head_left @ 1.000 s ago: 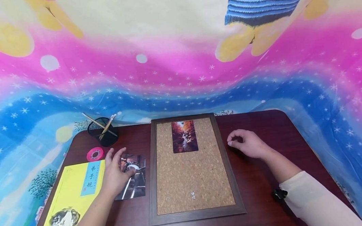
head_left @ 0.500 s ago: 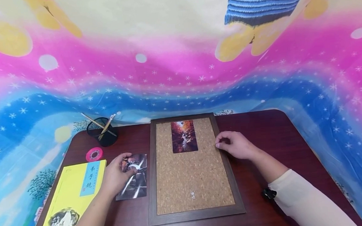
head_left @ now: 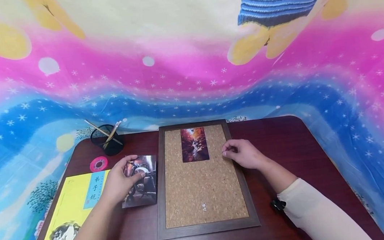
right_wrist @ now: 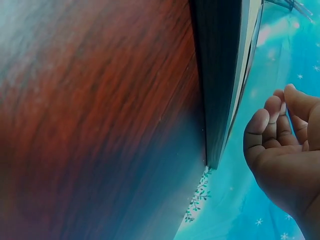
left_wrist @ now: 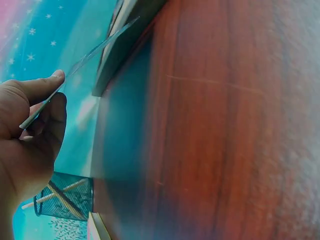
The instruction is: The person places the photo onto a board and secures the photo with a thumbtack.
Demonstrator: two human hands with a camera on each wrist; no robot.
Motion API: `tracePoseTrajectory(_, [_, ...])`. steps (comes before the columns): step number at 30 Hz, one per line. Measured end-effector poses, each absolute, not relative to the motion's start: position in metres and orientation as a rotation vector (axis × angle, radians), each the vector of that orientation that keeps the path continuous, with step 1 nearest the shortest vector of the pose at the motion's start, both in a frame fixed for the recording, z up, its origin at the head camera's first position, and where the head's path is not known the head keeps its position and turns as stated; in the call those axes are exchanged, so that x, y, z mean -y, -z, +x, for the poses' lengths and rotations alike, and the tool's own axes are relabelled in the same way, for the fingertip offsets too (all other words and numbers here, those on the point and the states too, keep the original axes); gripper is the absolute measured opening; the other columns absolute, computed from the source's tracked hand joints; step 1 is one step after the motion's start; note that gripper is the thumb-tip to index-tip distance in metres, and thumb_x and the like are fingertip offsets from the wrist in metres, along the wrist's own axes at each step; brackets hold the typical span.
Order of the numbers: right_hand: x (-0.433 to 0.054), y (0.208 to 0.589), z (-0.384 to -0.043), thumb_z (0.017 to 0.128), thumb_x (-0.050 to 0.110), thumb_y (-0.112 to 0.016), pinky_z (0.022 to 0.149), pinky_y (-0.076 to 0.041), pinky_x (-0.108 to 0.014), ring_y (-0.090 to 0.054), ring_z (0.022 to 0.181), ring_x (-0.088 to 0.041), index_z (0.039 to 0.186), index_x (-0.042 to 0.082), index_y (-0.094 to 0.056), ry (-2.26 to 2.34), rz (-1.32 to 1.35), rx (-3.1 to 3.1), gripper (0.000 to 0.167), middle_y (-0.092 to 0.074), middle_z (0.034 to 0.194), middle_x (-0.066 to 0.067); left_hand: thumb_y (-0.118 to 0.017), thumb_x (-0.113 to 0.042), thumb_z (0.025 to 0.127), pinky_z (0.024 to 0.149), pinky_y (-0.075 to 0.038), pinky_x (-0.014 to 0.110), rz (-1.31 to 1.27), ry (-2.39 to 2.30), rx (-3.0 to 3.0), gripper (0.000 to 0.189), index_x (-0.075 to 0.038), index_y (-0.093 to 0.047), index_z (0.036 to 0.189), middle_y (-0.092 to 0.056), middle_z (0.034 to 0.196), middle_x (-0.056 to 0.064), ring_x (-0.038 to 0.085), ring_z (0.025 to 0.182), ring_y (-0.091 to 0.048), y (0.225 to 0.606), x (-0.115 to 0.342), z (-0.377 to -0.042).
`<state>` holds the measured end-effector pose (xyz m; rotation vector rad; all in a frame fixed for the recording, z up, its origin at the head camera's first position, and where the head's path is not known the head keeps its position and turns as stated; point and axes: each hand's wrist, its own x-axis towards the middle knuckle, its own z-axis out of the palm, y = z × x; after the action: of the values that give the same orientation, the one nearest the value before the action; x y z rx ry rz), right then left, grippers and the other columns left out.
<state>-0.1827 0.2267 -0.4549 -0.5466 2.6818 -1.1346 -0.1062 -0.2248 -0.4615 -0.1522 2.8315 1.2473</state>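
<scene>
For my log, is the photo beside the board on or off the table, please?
Off: in the left wrist view, the left hand pinches the photo clear of the table.

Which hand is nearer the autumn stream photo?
Right: the right hand is just right of the autumn stream photo; the left hand is left of the corkboard, farther off.

The dark photo [head_left: 146, 189] showed black and grey with a white patch; the autumn photo [head_left: 194, 145], orange and dark brown. The frame [head_left: 207, 229] was grey-brown, the cork [head_left: 203, 184] flecked tan. The book [head_left: 73, 195] was yellow with a light-blue label [head_left: 93, 192], the tape roll [head_left: 93, 164] hot pink, the cup [head_left: 113, 146] black mesh. White snowflakes dotted the backdrop [head_left: 189, 73] across pink and blue bands.
</scene>
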Motion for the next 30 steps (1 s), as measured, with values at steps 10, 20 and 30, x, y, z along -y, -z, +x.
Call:
tracePoseTrajectory(10, [-0.219, 0.456, -0.182, 0.097, 0.022, -0.074, 0.074, -0.052, -0.033, -0.061, 0.083, -0.016, 0.101, 0.015, -0.073, 1.166, -0.538, -2.66, 0.008, -0.068, 0.091, 0.004, -0.087, -0.032, 0.085, 0.084, -0.059, 0.043, -0.097, -1.312, -2.788, 0.064, -0.028, -0.056, 0.141, -0.062, 0.129, 0.013, 0.031, 0.106, -0.063, 0.453, 0.213, -0.106])
tracePoseTrajectory(20, [-0.212, 0.457, -0.181, 0.098, 0.018, -0.074, 0.074, -0.052, -0.033, -0.061, 0.082, -0.015, 0.103, 0.014, -0.077, 1.155, -0.563, -2.651, 0.007, -0.07, 0.092, 0.006, -0.09, -0.027, 0.082, 0.081, -0.055, 0.041, -0.012, -1.367, -2.772, 0.057, -0.024, -0.061, 0.131, -0.063, 0.129, 0.009, 0.028, 0.102, -0.062, 0.457, 0.193, -0.105])
tracePoseTrajectory(30, [-0.205, 0.451, -0.183, 0.098, 0.017, -0.073, 0.073, -0.053, -0.033, -0.062, 0.081, -0.015, 0.105, 0.013, -0.078, 1.151, -0.574, -2.64, 0.009, -0.07, 0.091, 0.005, -0.09, -0.023, 0.083, 0.073, -0.058, 0.036, 0.029, -1.542, -2.582, 0.055, -0.02, -0.062, 0.131, -0.07, 0.109, 0.008, 0.021, 0.084, -0.069, 0.462, 0.171, -0.108])
